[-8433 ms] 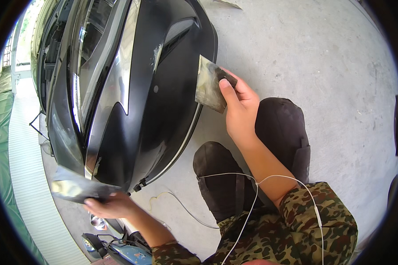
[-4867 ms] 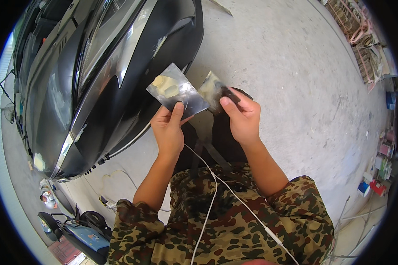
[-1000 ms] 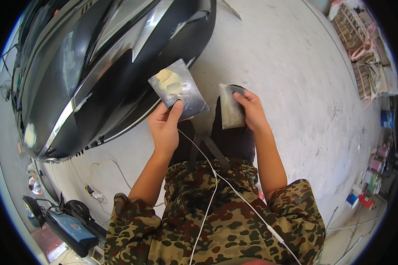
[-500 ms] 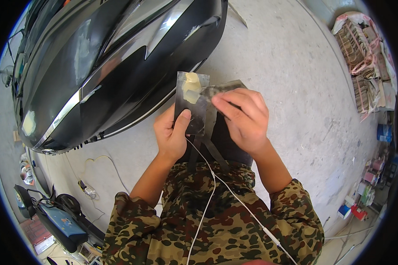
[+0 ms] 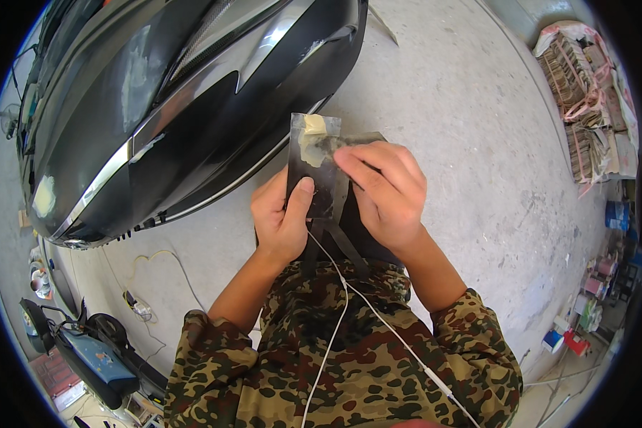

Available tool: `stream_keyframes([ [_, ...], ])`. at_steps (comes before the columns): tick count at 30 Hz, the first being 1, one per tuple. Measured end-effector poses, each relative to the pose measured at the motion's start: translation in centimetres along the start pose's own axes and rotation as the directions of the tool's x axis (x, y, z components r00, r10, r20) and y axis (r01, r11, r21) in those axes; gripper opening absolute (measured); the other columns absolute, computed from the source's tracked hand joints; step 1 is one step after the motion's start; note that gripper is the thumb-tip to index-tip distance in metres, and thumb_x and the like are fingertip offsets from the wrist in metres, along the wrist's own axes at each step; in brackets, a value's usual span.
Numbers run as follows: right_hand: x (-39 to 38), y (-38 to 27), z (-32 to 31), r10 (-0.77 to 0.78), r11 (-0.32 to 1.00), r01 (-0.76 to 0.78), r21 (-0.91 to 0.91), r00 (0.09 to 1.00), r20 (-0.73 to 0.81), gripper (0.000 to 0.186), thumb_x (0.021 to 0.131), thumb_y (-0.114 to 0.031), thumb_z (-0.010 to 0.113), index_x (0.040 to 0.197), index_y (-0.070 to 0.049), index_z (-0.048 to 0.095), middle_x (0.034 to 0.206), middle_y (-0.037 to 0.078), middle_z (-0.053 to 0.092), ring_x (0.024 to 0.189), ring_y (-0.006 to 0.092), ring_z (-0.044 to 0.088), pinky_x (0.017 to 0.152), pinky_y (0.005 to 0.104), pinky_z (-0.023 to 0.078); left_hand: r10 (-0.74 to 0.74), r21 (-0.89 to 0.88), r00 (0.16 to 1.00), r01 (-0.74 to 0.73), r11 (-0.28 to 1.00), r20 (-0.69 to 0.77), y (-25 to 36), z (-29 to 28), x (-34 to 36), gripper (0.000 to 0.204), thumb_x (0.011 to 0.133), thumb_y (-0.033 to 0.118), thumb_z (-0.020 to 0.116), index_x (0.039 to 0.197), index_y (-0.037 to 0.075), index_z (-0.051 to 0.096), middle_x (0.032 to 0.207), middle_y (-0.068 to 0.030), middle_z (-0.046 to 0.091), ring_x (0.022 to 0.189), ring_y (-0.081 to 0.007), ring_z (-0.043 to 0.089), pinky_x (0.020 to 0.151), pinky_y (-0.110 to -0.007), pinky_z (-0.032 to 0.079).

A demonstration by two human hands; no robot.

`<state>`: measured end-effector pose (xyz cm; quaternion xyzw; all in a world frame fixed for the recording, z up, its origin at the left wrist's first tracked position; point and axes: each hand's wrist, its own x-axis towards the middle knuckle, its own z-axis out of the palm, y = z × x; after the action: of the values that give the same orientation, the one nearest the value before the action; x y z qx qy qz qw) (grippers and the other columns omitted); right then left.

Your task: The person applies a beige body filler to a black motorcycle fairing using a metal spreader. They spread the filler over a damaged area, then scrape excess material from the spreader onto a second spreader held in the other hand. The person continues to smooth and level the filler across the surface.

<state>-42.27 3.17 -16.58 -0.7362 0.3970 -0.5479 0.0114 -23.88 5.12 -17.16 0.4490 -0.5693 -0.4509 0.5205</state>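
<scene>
My left hand (image 5: 278,217) grips a dark, flat rectangular plate (image 5: 323,182) upright in front of my body, thumb across its face. Cream putty (image 5: 309,150) is smeared over the plate's upper half, thickest near the top edge. In my right hand (image 5: 391,189), fingers pinch a thin grey putty spreader (image 5: 364,138). Its working edge lies over the putty at the plate's right side, and my fingers cover much of it. To the left is a black car bumper (image 5: 214,135), with a cream patch (image 5: 45,197) near its lower corner.
A white cable (image 5: 345,307) hangs down my camouflage clothing. At lower left stands a scooter (image 5: 96,357), with a power cord (image 5: 139,307) on the floor nearby. A stack of bundled cardboard (image 5: 585,100) sits at far right, above several cans and boxes (image 5: 585,314).
My right hand has shifted slightly left and the spreader has moved across the plate. The putty now looks scraped thinner in the middle, with a thicker lump at the top.
</scene>
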Motion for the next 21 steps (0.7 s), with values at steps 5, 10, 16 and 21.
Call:
stream_keyframes([
  [5,0.08,-0.16,0.07,0.005,0.999,-0.006,0.035,1.000,0.021,0.041,0.071,0.013,0.075,0.110,0.001,0.078,0.105,0.011,0.076,0.092,0.0316,0.070,0.077,0.0380,0.058,0.013,0.011,1.000,-0.013,1.000,0.008,0.18,-0.02,0.01,0.022,0.105,0.005,0.060,0.120,-0.009,0.070,0.089,-0.0054,0.068,0.075,-0.0105,0.056,0.068,-0.027,0.046],
  [10,0.21,-0.28,0.14,0.026,0.999,-0.025,0.040,1.000,-0.015,0.040,0.072,0.014,0.074,0.110,0.001,0.078,0.105,0.012,0.075,0.092,0.0313,0.070,0.077,0.0372,0.058,0.053,0.071,0.999,-0.053,0.996,0.009,0.19,-0.11,-0.02,0.025,0.104,0.004,0.060,0.123,-0.009,0.069,0.088,-0.0065,0.068,0.075,-0.0114,0.057,0.068,-0.028,0.047],
  [16,0.43,-0.38,0.64,0.021,0.998,-0.018,0.068,0.999,-0.048,0.039,0.070,0.008,0.077,0.108,-0.001,0.079,0.104,0.009,0.075,0.089,0.0294,0.071,0.077,0.0386,0.058,0.070,0.095,0.998,-0.069,0.993,-0.003,0.13,-0.16,0.16,0.024,0.104,0.004,0.061,0.123,-0.009,0.069,0.087,-0.0066,0.067,0.074,-0.0128,0.057,0.067,-0.028,0.047],
  [21,1.01,-0.85,-0.05,0.102,0.969,-0.121,0.215,0.990,0.097,0.034,0.076,0.008,0.077,0.110,0.000,0.078,0.104,0.010,0.075,0.091,0.0307,0.070,0.077,0.0373,0.057,0.106,0.161,0.994,-0.106,0.981,0.008,-0.03,-0.60,0.37,0.023,0.105,0.005,0.061,0.122,-0.008,0.070,0.084,-0.0057,0.065,0.070,-0.0127,0.055,0.064,-0.029,0.045],
])
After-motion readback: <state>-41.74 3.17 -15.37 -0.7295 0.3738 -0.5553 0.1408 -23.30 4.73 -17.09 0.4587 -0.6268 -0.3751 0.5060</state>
